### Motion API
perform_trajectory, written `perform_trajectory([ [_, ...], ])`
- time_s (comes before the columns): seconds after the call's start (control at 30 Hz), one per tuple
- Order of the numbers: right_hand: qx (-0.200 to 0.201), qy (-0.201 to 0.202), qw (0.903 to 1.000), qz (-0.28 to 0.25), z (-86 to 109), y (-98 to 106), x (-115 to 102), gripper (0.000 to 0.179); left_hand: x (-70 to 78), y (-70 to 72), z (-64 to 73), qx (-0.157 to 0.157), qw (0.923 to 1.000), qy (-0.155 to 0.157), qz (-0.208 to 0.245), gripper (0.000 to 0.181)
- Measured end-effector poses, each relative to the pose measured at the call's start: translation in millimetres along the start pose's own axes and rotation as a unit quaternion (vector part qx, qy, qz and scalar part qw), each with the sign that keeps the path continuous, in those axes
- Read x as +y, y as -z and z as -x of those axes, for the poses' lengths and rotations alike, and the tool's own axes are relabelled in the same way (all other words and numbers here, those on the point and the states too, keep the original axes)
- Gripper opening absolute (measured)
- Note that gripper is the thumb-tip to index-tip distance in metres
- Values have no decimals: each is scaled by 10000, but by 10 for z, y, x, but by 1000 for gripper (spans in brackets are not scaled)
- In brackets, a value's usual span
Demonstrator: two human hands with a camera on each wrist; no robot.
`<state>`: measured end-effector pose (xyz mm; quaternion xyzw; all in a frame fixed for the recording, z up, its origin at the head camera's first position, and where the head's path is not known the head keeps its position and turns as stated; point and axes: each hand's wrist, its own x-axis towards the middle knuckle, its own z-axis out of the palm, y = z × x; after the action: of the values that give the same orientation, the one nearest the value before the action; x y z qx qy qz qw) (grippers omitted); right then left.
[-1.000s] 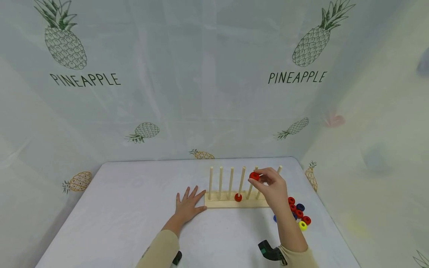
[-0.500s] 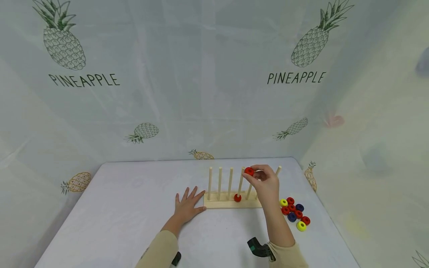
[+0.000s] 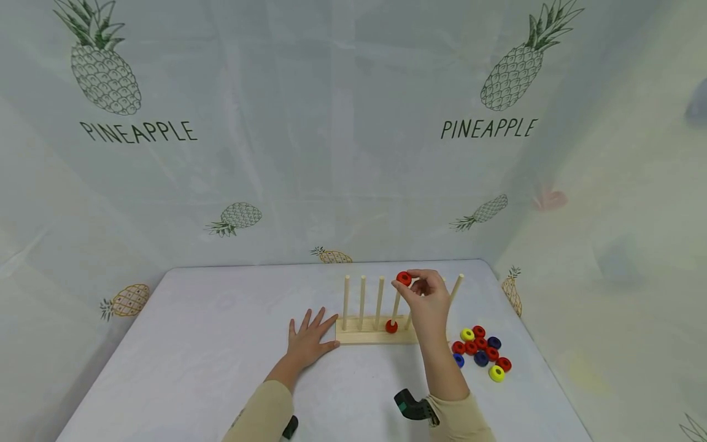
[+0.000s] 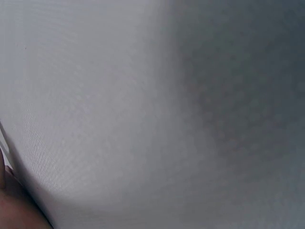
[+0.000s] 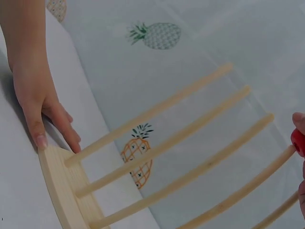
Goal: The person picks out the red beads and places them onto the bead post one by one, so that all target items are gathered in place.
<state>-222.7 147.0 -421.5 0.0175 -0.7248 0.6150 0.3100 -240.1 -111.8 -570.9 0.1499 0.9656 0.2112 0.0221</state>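
Observation:
In the head view, my right hand (image 3: 432,307) pinches a red ring bead (image 3: 404,279) between thumb and fingers, at the top of the fourth peg from the left. The right wrist view has that held bead (image 5: 299,141) at a peg's tip; whether the peg is inside its hole I cannot tell. Another red bead (image 3: 391,326) sits at the foot of this same peg. My left hand (image 3: 307,341) lies with spread fingers against the left end of the wooden peg board (image 3: 364,336), thumb and forefinger touching it. My right hand hides part of the board's right side.
Several loose ring beads lie on the table right of the board, among them a yellow bead (image 3: 497,373), a dark blue bead (image 3: 481,358) and a red bead (image 3: 503,364). The white table (image 3: 232,344) ends at a pineapple-print curtain (image 3: 342,153).
My right hand has moved left and slightly up with the red bead, from near the fifth peg to the top of the fourth. My left hand has stayed in place.

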Motion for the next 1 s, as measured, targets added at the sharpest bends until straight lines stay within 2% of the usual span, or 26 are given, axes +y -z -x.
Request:
perform_trajectory([
  [0.47, 257, 416, 9983, 314, 7, -63, 15, 25, 24, 25, 14, 52, 9999, -76, 82, 67],
  [0.6, 252, 441, 9982, 309, 5, -71, 30, 25, 2, -1, 1, 95, 9999, -96, 3, 67],
  [0.8, 262, 407, 9978, 451, 7, -87, 46, 25, -16, -25, -22, 1, 10000, 42, -56, 68],
  [1.0, 281, 435, 9975, 486, 11, -99, 61, 25, 7, 11, -4, -30, 10000, 41, -65, 67],
])
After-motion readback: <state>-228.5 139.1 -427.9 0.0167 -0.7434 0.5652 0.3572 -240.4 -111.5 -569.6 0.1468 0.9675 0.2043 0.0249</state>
